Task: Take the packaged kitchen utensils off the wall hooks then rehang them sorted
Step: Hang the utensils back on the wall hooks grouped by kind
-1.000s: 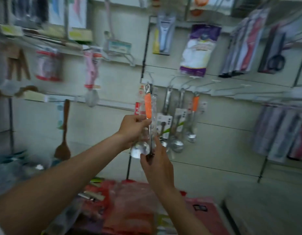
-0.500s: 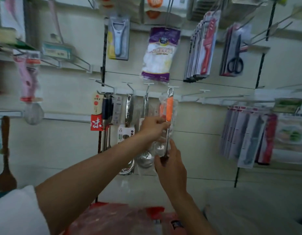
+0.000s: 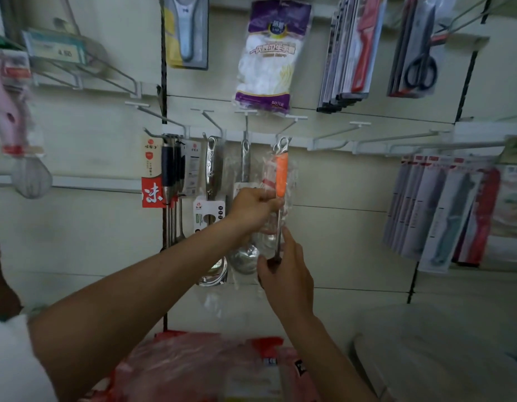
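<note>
Up at a cream wall (image 3: 353, 242), left hand (image 3: 251, 208) and right hand (image 3: 289, 277) fingers (image 3: 289, 238) pinch one orange-handled utensil (image 3: 281, 175).

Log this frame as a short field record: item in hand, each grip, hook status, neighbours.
item: orange-handled utensil in clear packaging, upright
left-hand grip: holds it just below the orange handle
right-hand grip: pinches its lower end
hook: utensil's top ring at its tip; seated or not, cannot tell
neighbours: steel ladles hanging to its left
</note>
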Motion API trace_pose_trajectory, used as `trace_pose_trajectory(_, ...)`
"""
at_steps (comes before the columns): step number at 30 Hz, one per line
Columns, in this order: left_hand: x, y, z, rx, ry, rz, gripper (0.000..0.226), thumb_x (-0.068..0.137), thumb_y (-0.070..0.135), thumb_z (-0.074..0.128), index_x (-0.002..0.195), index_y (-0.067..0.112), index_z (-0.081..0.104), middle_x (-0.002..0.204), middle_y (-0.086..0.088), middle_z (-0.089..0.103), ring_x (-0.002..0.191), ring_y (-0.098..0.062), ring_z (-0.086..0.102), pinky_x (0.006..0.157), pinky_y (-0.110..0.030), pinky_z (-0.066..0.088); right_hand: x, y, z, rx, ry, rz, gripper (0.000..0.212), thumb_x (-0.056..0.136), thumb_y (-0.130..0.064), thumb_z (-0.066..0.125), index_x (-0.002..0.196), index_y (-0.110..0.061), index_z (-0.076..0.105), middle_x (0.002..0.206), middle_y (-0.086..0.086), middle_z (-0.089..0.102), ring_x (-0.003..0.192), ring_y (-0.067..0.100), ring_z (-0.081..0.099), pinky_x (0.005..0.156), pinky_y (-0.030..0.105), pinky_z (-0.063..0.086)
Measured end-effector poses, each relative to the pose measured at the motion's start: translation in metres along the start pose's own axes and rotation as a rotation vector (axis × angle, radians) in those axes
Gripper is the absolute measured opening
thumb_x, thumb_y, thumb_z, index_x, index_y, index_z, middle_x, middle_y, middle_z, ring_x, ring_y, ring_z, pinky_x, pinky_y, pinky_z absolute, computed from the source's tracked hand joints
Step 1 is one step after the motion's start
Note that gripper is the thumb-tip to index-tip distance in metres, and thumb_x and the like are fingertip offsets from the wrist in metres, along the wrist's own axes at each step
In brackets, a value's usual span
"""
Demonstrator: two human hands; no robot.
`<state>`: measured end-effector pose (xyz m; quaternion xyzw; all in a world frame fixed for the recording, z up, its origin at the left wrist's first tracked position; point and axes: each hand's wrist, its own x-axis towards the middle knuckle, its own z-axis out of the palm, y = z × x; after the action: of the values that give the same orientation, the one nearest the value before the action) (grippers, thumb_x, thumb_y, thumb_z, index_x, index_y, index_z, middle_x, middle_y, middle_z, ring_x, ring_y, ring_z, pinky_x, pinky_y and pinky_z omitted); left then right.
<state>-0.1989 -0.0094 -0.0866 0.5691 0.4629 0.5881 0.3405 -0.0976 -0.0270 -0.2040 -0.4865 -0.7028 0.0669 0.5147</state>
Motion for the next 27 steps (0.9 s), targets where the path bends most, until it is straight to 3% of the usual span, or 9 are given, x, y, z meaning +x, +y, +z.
trace_pose_trajectory(7, 0.005, -0.007, -0.001, 0.019, 0.002, 0.061, 0.014, 0.090, 0.011, 0.069, 0.102, 0.006, 0.072, 0.099, -0.009, 0.071, 0.093, -0.023, 0.069, 0.075, -0.050, 0.061, -0.002, 0.005, 0.007, 0.009, 0.048, -0.030, 0.070, 0.095, -0.041, 0.059, 0.154, -0.029, 0.024, 0.128, -0.002, 0.049, 0.098, 0.020, 0.064, 0.073, 0.038, 0.055)
trace_pose_trajectory(11, 0.004, -0.004, 0.002, 0.007, -0.020, 0.062, 0.005, 0.091, 0.010, 0.067, 0.095, 0.009, 0.070, 0.096, -0.010, 0.068, 0.082, -0.021, 0.067, 0.063, -0.043, 0.062, 0.003, 0.008, 0.011, 0.024, 0.069, -0.026, 0.070, 0.095, -0.040, 0.060, 0.155, -0.027, 0.026, 0.125, -0.002, 0.051, 0.095, 0.019, 0.064, 0.071, 0.038, 0.055)
trace_pose_trajectory(17, 0.017, -0.004, 0.002, 0.049, -0.002, 0.075, 0.005, 0.092, 0.010, 0.067, 0.091, 0.008, 0.071, 0.096, -0.013, 0.068, 0.087, -0.024, 0.067, 0.061, -0.042, 0.062, 0.015, 0.009, 0.014, 0.032, 0.039, -0.026, 0.072, 0.095, -0.038, 0.062, 0.155, -0.027, 0.024, 0.127, -0.001, 0.050, 0.095, 0.018, 0.064, 0.074, 0.035, 0.053)
trace_pose_trajectory(21, 0.036, -0.014, 0.003, 0.105, 0.033, 0.064, 0.017, 0.091, 0.011, 0.067, 0.074, 0.012, 0.068, 0.080, -0.007, 0.063, 0.076, -0.024, 0.064, 0.069, -0.049, 0.061, 0.028, 0.018, 0.023, 0.027, 0.013, -0.019, 0.073, 0.094, -0.037, 0.062, 0.156, -0.027, 0.024, 0.124, -0.002, 0.052, 0.094, 0.015, 0.064, 0.079, 0.038, 0.055)
trace_pose_trajectory(23, 0.049, -0.022, 0.005, 0.122, 0.058, 0.052, 0.017, 0.091, 0.012, 0.068, 0.074, 0.009, 0.069, 0.079, -0.008, 0.064, 0.076, -0.026, 0.065, 0.074, -0.050, 0.060, 0.038, 0.025, 0.029, 0.007, -0.021, 0.009, 0.072, 0.095, -0.039, 0.060, 0.156, -0.028, 0.023, 0.125, -0.001, 0.051, 0.096, 0.017, 0.064, 0.082, 0.041, 0.055)
trace_pose_trajectory(27, 0.074, -0.036, 0.012, 0.137, 0.095, 0.055, 0.009, 0.091, 0.013, 0.068, 0.088, 0.006, 0.073, 0.091, -0.013, 0.069, 0.087, -0.030, 0.069, 0.070, -0.047, 0.061, 0.061, 0.040, 0.045, 0.006, 0.031, 0.011, 0.046, 0.098, -0.040, 0.057, 0.139, -0.022, 0.045, 0.121, 0.001, 0.056, 0.100, 0.022, 0.063, 0.085, 0.042, 0.053)
